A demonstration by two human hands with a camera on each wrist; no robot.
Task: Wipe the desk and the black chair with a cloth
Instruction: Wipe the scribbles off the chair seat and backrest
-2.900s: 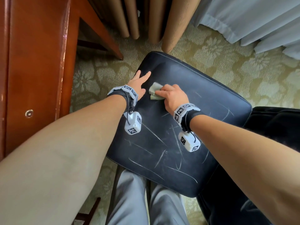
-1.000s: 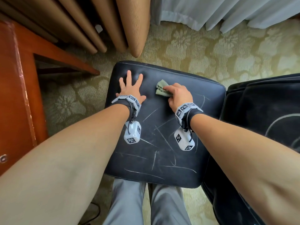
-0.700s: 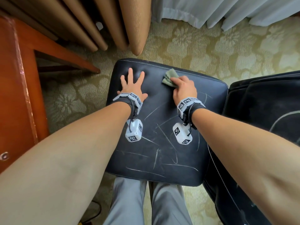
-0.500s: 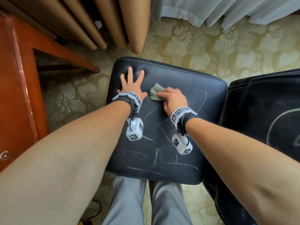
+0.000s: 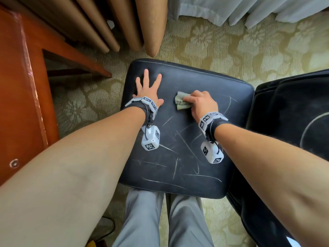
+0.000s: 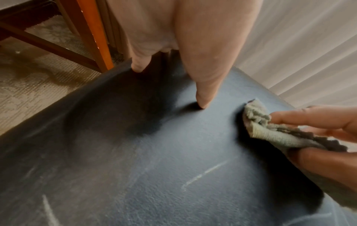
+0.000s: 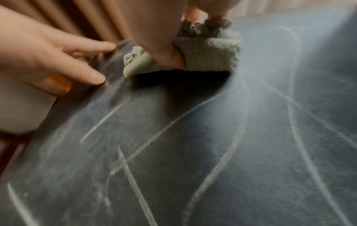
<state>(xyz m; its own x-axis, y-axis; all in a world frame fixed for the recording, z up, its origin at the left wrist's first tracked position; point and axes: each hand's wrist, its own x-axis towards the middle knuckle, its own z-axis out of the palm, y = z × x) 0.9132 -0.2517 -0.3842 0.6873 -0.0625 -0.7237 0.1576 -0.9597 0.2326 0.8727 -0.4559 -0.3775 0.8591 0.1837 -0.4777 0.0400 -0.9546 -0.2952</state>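
Observation:
The black chair seat (image 5: 178, 154) fills the middle of the head view, with white chalk-like streaks across its near half. My left hand (image 5: 148, 88) lies flat on the seat's far left part, fingers spread and straight (image 6: 203, 97). My right hand (image 5: 199, 102) grips a folded pale green cloth (image 5: 179, 103) and presses it onto the seat just right of the left hand. In the right wrist view the thumb pinches the cloth (image 7: 208, 53) against the fingers. The cloth (image 6: 270, 130) also shows at the right of the left wrist view.
The red-brown wooden desk (image 5: 21, 86) stands at the left, its leg close to the seat. Tan curtains (image 5: 124, 24) and white sheers (image 5: 249, 9) hang beyond. The chair's black backrest (image 5: 293, 122) lies at the right. Patterned carpet (image 5: 231, 50) surrounds the seat; my grey trouser legs (image 5: 160, 220) are below.
The right hand swept the cloth to the seat's far edge, back toward the left hand, and now a little to the right. The left hand has stayed flat in place.

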